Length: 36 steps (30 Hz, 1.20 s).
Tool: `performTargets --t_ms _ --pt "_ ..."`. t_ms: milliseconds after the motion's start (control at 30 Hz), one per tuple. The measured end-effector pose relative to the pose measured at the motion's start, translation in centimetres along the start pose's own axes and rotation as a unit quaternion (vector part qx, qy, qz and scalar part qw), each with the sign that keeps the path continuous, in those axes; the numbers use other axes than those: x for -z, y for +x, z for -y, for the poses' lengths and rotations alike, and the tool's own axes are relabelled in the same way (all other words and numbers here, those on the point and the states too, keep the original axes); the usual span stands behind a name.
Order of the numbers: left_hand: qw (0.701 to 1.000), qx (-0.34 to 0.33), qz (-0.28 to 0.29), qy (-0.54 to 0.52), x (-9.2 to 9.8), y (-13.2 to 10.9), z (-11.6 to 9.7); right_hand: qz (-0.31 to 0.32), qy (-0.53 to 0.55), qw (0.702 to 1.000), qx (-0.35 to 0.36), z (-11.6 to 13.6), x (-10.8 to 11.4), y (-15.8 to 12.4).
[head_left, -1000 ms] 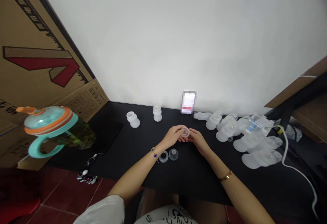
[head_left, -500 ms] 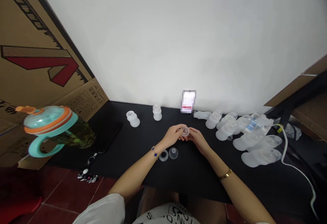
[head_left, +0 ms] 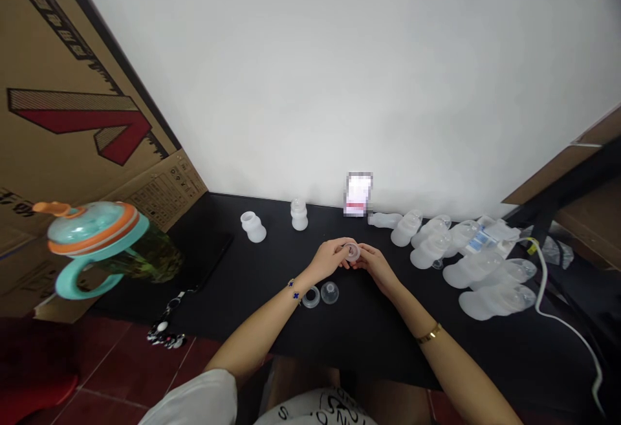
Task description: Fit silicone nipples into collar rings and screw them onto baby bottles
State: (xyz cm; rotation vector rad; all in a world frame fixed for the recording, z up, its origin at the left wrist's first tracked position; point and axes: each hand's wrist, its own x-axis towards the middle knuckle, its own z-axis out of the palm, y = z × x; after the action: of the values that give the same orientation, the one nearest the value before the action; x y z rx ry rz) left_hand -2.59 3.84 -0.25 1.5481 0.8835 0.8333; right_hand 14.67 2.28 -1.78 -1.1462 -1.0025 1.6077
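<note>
Both hands meet over the middle of the black table. My left hand (head_left: 330, 259) pinches the left side of a small translucent bottle nipple (head_left: 354, 252), its round rim turned up toward me. On the nipple's right side, the fingers of my right hand (head_left: 376, 266) are closed, and some fingertips are hidden beneath it. Just below my left hand lie a clear screw ring (head_left: 311, 297) and, beside it, a clear dome cap (head_left: 330, 292). Farther back stand an uncapped white bottle (head_left: 253, 227) and a bottle with a clear top (head_left: 299, 214).
Several frosted baby bottles (head_left: 429, 248) lie at the right, near a white cable (head_left: 546, 283). A lit, blurred screen (head_left: 358, 194) leans on the wall. A turquoise-lidded jug (head_left: 97, 234), a dark tablet (head_left: 206, 260) and a beaded keychain (head_left: 165, 334) are at the left.
My left thumb has shifted slightly over the nipple's rim. Both hands stay in nearly the same place, and the view has tilted a little.
</note>
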Motion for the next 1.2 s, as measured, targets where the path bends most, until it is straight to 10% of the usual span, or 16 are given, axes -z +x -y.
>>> performTargets --t_ms 1200 --pt "0.999 0.010 0.018 -0.044 -0.04 0.03 0.16 0.010 -0.008 1.000 0.013 -0.40 0.19 0.11"
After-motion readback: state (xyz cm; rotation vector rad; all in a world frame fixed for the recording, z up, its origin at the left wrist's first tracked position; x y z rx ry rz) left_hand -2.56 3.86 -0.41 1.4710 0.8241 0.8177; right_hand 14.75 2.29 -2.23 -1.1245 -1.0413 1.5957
